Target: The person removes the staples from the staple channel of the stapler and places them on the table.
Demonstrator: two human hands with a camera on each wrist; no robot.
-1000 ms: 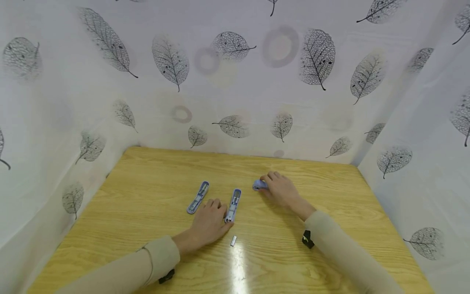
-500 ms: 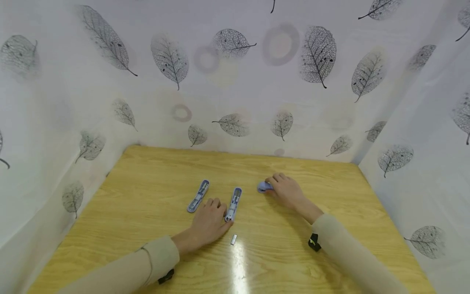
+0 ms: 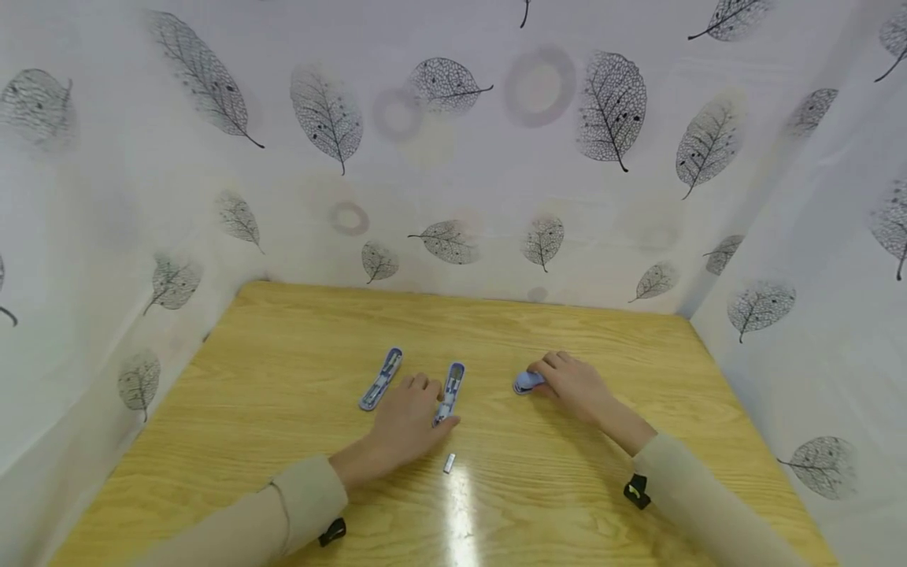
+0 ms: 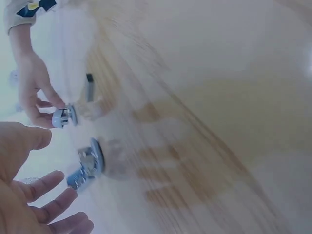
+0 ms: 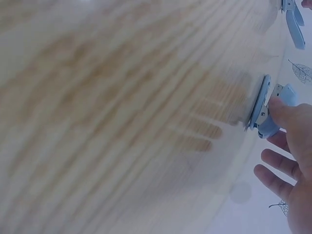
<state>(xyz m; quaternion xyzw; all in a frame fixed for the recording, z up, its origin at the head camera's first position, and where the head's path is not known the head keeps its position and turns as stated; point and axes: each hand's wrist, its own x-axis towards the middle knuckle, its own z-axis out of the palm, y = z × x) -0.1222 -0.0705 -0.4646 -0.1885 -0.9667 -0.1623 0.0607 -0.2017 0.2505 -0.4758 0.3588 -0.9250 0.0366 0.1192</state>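
Nearer now, right hand (image 3: 577, 386) pinches small blue stapler (image 3: 527, 382).

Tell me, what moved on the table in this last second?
The right hand drew the small blue piece it pinches rightward and nearer the person. The left hand stayed beside the middle blue strip; the far strip and small metal bit stayed put.

Curtain walls (image 3: 453, 181) hem table (image 3: 283, 346)

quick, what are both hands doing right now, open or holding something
Left hand: open, fingers spread beside the middle blue stapler.
Right hand: holds the small blue stapler on the table.
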